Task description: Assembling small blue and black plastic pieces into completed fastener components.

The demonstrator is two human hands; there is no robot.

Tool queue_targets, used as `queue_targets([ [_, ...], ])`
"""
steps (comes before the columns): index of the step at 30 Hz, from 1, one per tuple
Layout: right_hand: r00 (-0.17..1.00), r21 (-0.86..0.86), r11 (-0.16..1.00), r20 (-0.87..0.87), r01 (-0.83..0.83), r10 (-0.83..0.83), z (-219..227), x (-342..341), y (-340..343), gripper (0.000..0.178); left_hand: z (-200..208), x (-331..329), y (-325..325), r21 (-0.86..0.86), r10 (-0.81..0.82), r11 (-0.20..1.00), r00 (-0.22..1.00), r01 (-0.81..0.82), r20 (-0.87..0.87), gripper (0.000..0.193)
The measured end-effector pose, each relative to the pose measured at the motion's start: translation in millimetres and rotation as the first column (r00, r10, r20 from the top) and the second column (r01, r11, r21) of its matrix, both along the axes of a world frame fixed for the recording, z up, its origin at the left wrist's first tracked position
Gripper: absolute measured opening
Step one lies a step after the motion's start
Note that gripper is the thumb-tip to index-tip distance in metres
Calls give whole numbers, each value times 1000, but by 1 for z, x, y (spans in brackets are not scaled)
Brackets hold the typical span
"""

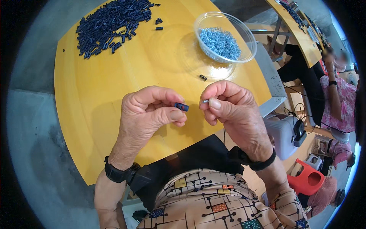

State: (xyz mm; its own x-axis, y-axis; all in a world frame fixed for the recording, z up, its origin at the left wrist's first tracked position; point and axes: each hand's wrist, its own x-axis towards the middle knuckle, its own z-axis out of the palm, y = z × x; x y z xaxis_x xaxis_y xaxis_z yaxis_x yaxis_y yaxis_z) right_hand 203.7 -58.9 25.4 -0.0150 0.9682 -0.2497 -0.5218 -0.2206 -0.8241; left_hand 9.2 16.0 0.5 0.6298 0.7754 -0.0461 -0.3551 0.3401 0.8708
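Between thumb and fingers, my left hand (148,110) pinches a small black plastic tube (182,107) with a reddish spot on its side. Facing it, a short gap away, my right hand (234,110) grips a tiny silver metal spring or screw (206,101); its exact kind is too small to tell. Both hands are held above the near part of the yellow table (114,84). Just beyond my right hand lies a single black piece (203,77) on the tabletop.
A big heap of black tube pieces (114,23) covers the far left of the table, with a few strays beside it. At the far right stands a clear plastic bowl (248,49) of small silver parts (220,42). Other people, a red stool (307,178) and another table (301,38) are to the right.
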Motion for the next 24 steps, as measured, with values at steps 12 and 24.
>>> queue_targets([
  [12, 950, 179, 981, 286, 72, -122, -5, -14, 0, 12, -4, -1, 1, 122, 63, 992, 986, -44, -157, 20],
  [24, 951, 70, 996, 307, -53, 29, -5, -7, -6, 14, -3, 3, -1, 64, 68, 996, 985, -59, -158, 20],
])
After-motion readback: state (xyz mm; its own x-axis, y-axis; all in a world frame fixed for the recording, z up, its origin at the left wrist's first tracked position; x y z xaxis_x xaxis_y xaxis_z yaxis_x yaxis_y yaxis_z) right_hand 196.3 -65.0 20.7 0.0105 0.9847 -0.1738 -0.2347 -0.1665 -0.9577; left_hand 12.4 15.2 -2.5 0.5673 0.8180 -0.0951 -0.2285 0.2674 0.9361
